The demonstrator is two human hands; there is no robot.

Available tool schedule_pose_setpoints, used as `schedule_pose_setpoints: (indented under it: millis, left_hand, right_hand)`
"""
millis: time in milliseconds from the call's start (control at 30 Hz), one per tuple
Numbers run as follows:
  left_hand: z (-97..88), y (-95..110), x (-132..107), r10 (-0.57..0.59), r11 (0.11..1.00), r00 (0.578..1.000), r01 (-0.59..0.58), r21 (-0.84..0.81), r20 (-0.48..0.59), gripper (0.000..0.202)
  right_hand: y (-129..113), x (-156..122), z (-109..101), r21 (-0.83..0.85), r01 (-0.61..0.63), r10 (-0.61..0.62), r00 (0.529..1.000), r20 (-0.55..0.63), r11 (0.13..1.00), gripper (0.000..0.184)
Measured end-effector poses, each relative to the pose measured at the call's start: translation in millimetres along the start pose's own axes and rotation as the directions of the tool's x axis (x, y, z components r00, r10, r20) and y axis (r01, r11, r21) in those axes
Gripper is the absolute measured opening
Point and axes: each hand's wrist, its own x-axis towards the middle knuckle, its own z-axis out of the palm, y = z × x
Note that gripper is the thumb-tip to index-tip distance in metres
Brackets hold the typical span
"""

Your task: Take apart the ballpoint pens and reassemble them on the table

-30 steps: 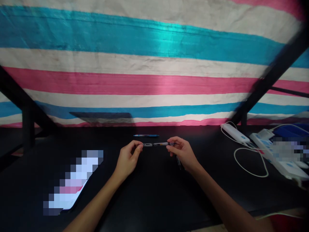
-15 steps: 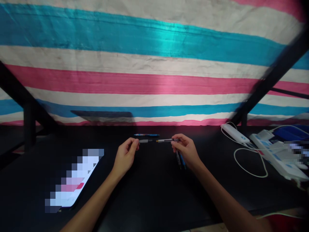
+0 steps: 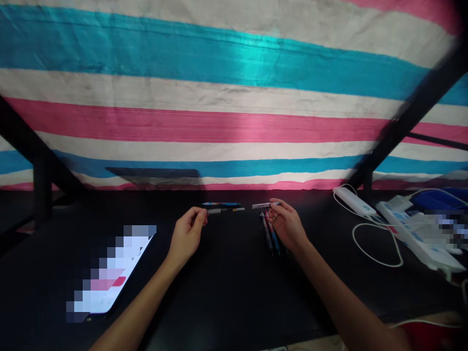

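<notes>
My left hand pinches the grey grip end of a pen. A thin refill sticks out of that end toward the right. Between thumb and fingertips, my right hand holds a clear pen barrel, level and pointing left. A small gap separates the barrel from the refill's tip. Behind them a blue pen lies sideways on the black table. Below my right fingers lie several pens side by side, partly covered by that hand.
At left lies a phone with its screen lit. A white power strip, a white power bank and a looped cable take up the right side. A striped sheet hangs behind the table, between dark slanted bars.
The clear barrel has come away from the refill, leaving a gap. My right hand has shifted slightly right and up with the barrel; my left hand stays nearly in place.
</notes>
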Motion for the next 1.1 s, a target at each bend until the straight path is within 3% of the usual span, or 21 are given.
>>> schedule_pose_setpoints:
  millis: [1100]
  left_hand:
    - [3.7,0.9,-1.3,-0.015,1.0,1.0,0.015,0.005,0.021,0.029]
  right_hand:
    - [8.9,-8.0,6.8,-0.08,-0.034,0.04,0.996,0.075,0.996,0.02]
